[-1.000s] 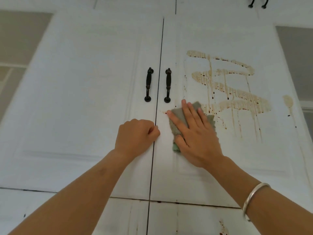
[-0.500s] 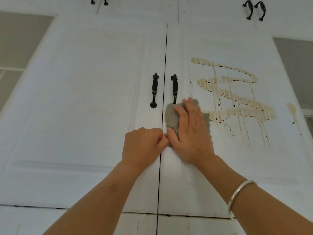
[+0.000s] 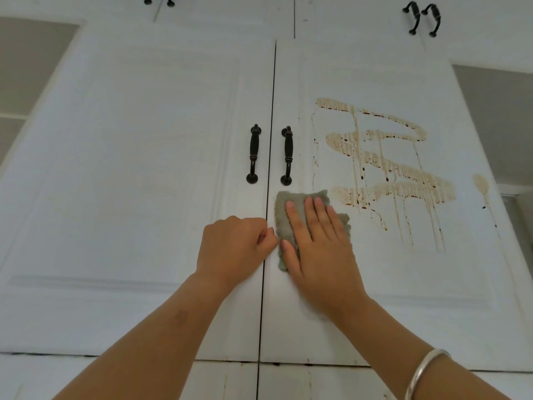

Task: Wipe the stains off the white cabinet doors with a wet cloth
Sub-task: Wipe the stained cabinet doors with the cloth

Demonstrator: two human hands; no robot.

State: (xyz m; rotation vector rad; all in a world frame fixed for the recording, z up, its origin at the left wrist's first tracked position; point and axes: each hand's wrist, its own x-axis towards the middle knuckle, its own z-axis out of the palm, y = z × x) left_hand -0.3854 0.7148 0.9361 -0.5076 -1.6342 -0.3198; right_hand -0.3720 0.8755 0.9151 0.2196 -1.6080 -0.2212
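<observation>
Two white cabinet doors fill the view, the left door and the right door. Brown streaked stains with drips cover the right door's upper panel, and a small separate blot sits near its right edge. My right hand presses a grey-green cloth flat against the right door, just below its handle and left of the stains, fingers straight. My left hand rests as a curled fist on the left door's edge beside the cloth, holding nothing.
Two dark handles flank the gap between the doors. More dark handles hang on the upper cabinets. Lower door fronts begin below. Grey wall shows at right.
The right hand has slid the cloth a little down and right from the handle, its fingers spreading flat. The left fist stays by the door gap.
</observation>
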